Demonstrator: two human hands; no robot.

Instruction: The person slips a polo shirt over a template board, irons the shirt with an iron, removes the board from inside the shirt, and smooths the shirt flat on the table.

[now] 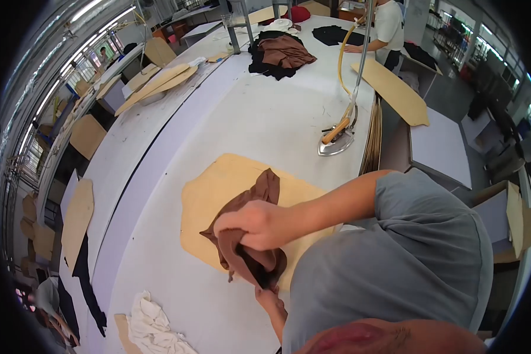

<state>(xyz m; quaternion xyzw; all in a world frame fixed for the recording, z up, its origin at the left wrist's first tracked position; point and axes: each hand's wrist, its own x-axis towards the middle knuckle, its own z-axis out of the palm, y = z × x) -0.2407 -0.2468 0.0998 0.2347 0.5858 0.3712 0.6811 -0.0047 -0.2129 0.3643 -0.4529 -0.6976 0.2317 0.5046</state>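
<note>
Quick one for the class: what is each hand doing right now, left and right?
Left hand: closed on the lower edge of the brown cloth.
Right hand: closed, gripping a fold of that cloth.

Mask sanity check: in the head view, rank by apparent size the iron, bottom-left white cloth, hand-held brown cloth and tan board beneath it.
1. Tan board
2. Brown cloth
3. White cloth
4. Iron

The iron lies farther off, which shrinks it here.
</note>
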